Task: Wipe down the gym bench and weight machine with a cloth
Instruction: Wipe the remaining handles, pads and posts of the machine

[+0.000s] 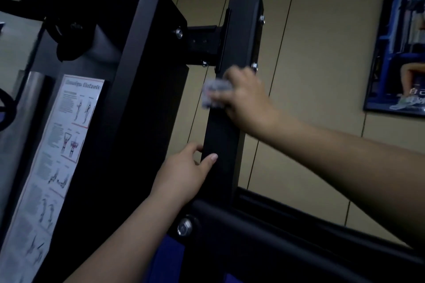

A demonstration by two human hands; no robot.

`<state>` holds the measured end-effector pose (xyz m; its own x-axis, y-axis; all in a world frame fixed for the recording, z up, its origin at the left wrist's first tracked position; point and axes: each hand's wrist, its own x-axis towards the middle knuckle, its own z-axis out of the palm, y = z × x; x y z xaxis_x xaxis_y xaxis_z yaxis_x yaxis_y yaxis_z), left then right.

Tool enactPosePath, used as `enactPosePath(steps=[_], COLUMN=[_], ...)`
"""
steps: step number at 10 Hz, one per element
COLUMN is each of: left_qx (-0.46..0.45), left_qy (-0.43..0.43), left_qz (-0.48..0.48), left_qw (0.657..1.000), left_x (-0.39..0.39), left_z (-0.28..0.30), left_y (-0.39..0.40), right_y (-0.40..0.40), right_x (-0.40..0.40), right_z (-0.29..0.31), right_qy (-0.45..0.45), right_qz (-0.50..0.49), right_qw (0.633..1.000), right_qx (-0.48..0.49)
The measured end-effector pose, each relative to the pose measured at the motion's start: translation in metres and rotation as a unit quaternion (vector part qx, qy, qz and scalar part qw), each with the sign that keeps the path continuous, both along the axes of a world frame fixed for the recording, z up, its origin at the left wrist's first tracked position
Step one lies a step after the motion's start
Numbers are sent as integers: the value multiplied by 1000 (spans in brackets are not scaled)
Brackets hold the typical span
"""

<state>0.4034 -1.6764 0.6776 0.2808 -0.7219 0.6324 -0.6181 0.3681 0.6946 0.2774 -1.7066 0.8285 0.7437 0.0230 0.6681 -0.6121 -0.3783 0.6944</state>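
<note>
I can read one heading, "Workouts", on the white exercise chart point(57, 149) at the left of the frame. The word before it and the small print are too blurry. The poster point(400, 41) at the upper right has marks I cannot read.

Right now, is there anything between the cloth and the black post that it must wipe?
Nothing visible. The right hand presses the cloth directly on the black post. The left hand holds the same post lower down, under the cloth.

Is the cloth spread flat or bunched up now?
Bunched: the cloth shows as a small crumpled wad held by the right hand against the black post.
</note>
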Motion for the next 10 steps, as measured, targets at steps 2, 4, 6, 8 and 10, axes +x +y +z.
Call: enactPosePath(steps=[2,4,6,8,10], left_qx=[28,3,-2,2,5], left_qy=[63,159,161,165,181], left_qz=[14,-81,-94,-94,-105], left_qw=[998,984,982,982,978], left_x=[-2,3,2,2,0], left_z=[-32,-62,-67,-67,-67], left_y=[17,38,38,38,42], right_y=[21,16,37,37,38], right_x=[-10,-28,-37,-57,-42], right_z=[2,-79,-78,-101,-73], right_qy=[8,105,178,212,147], right_qz=[-34,13,-59,-87,-90], right_qw=[999,982,968,951,974], right_qx=[-13,154,165,207,145])
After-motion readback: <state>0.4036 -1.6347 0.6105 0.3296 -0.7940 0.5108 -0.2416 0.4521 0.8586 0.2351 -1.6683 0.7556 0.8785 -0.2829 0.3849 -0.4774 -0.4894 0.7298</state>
